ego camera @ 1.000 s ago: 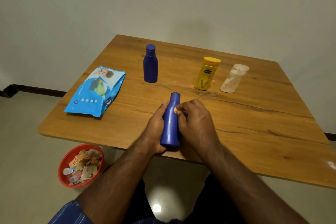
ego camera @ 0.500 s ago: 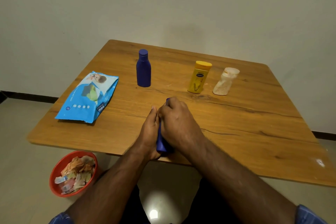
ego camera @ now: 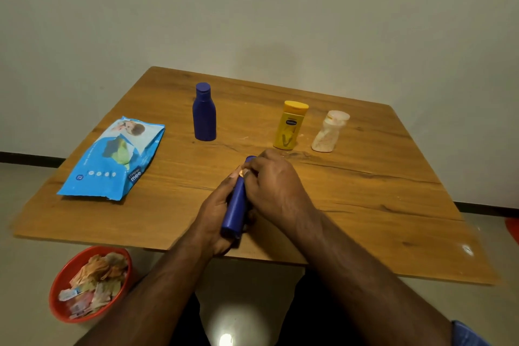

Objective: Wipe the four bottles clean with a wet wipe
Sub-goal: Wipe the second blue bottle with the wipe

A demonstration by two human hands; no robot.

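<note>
Wooden table (ego camera: 351,205) against a plain pale wall. Near its front edge, a blue bottle (ego camera: 235,205) tilted away, cap end hidden, gripped along its side by the left hand (ego camera: 216,213) with fingers curled round it. Right hand (ego camera: 272,185) curled over the upper part, fingertips pinched at the neck; a wipe not clearly seen there. Farther back, upright: second blue bottle (ego camera: 204,112), yellow bottle (ego camera: 289,126), pale bottle (ego camera: 328,132). At left, flat on the table, a blue wipes pack (ego camera: 112,160). On the floor, a red bowl (ego camera: 60,284) of scraps.
</note>
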